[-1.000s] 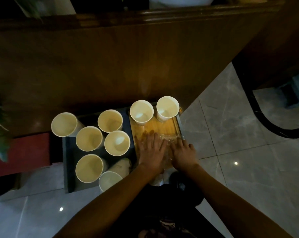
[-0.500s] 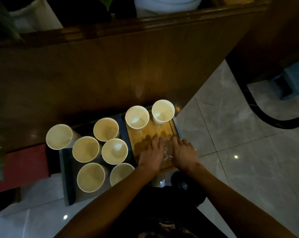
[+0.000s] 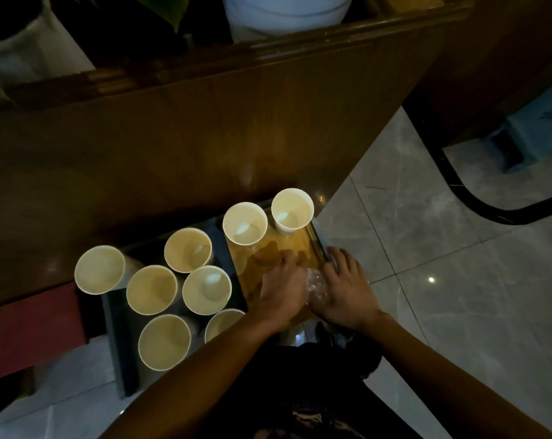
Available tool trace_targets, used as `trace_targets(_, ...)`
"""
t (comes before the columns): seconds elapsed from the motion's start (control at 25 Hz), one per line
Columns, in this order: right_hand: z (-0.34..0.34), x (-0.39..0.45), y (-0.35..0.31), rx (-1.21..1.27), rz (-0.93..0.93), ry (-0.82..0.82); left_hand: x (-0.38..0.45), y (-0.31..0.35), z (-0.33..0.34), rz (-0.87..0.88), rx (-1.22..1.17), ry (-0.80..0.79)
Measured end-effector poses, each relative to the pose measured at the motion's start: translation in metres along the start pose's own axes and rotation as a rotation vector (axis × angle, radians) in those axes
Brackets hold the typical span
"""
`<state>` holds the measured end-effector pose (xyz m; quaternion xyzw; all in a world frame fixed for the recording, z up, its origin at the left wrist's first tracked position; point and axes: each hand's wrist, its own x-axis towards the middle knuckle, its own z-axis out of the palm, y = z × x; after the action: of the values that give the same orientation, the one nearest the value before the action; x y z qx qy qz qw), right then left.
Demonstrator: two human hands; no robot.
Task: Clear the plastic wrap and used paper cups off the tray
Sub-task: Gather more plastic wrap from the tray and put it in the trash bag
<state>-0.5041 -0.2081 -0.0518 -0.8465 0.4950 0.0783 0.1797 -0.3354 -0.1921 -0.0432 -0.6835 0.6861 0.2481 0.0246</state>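
A wooden tray (image 3: 300,245) sits low by the floor against a wooden panel. Two white paper cups (image 3: 244,223) (image 3: 292,210) stand at its far end. Clear crumpled plastic wrap (image 3: 314,285) lies bunched on the tray's near part. My left hand (image 3: 282,289) and my right hand (image 3: 345,286) press in on the wrap from either side, fingers curled around it. Several more paper cups (image 3: 206,289) stand on a dark tray (image 3: 122,353) to the left.
A tall wooden panel (image 3: 205,137) rises just behind the trays. Grey tiled floor (image 3: 442,280) spreads to the right, with a black curved chair base (image 3: 490,207) on it. A red box (image 3: 30,327) sits at the left.
Both hands have drawn together and back toward me, gathering the flat wrap into a bunch between them. The camera has tilted so the trays sit lower in view.
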Motion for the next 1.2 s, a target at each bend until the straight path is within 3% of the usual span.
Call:
trace_targets(0.16,-0.002,-0.011,-0.005,0.386,0.127,-0.016,0.0,0.015,-0.013,-0.038,-0.189,-0.011)
trace_targets(0.32,-0.006,-0.026,-0.02,0.677,0.215,0.13,0.0,0.034,-0.021,-0.066,-0.472,-0.026)
trace_targets(0.56,-0.009,-0.045,-0.019,0.845,0.198,0.432,-0.021,0.059,-0.023,-0.242,-0.966,-0.206)
trace_targets(0.76,-0.013,-0.065,-0.016,1.094,0.499,0.55,-0.042,0.089,-0.013,-0.307,-1.319,-0.318)
trace_targets(1.0,-0.013,-0.076,-0.024,1.123,0.748,0.59,-0.066,0.111,0.024,-0.511,-1.554,-0.282)
trace_targets(1.2,-0.001,-0.084,-0.029,1.163,0.988,0.625,-0.085,0.122,0.039,-0.585,-1.562,-0.252)
